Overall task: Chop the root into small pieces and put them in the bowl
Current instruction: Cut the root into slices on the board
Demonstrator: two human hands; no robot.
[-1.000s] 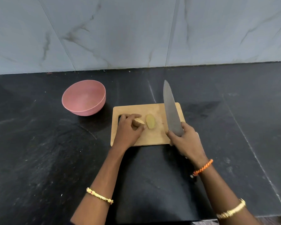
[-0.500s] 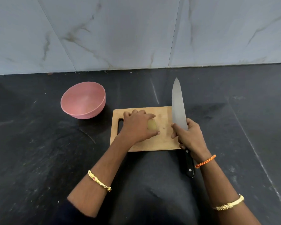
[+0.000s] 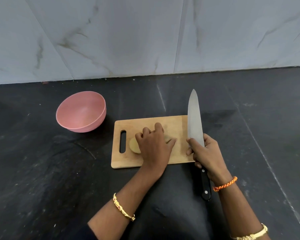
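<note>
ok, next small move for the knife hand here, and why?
Probably swing the knife left over the board and line it up beside the left hand's fingers for a cut. The right hand grips it at the board's right edge, off the root, which the left hand is pinning down. The root looks to be in big pieces, and the bowl is empty.

- The bowl (image 3: 80, 112) sits left of and behind the cutting board (image 3: 173, 123).
- Root pieces (image 3: 134, 146) lie on the board.
- The knife (image 3: 195, 118) crosses the board's right edge.
</note>
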